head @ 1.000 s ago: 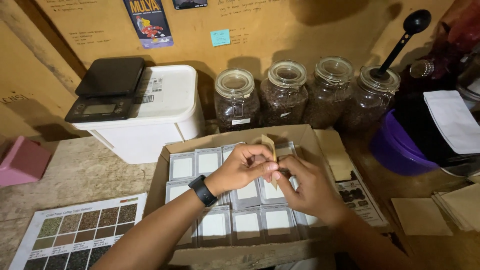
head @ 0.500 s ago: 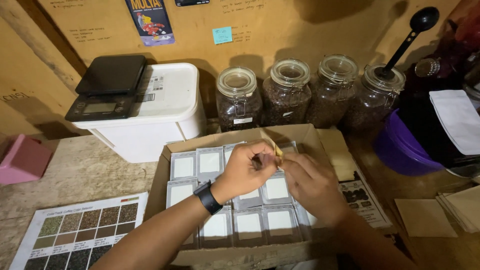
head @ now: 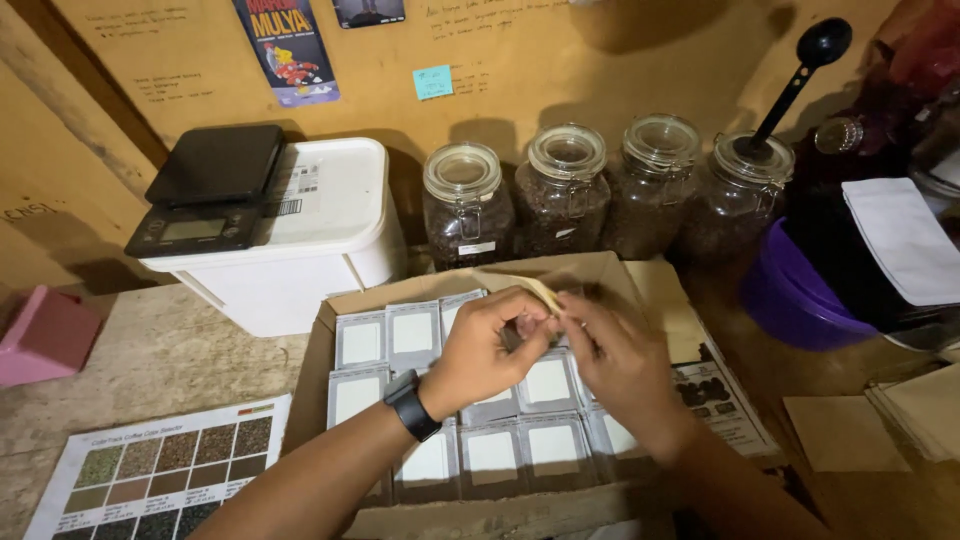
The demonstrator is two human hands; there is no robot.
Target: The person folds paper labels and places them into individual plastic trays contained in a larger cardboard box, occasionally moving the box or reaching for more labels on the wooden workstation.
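left hand (head: 490,345): mid frame, wearing a dark wrist band (head: 413,405), fingers pinched on the near end of a thin tan paper packet (head: 520,287)
right hand (head: 622,362): just right of it, fingertips closed on the same packet from the other side, so both hands are grasping one thing
packet: sits between the two sets of fingertips, right above the cardboard box (head: 480,517), tilted a bit, far edge poking up toward the jars
tip for this bit: imo keep the pinch light and out at the edges, paper that thin looks like it creases easily; can't tell if it's open or sealed
also: keeping it over the box seems smart, anything that drops would land inside
box contents: rows of small grey-framed packs with white faces (head: 412,333), packed tight, touching each other
behind the box: four glass clip-top jars (head: 567,190) of dark stuff in a row, black scoop (head: 797,78) standing in the rightmost one
upper left: white lidded tub (head: 300,235) with a black scale (head: 205,190) on top
lower left: printed colour chart (head: 165,480) lying flat on the tabletop (head: 150,350)
right side: purple bowl (head: 795,305)
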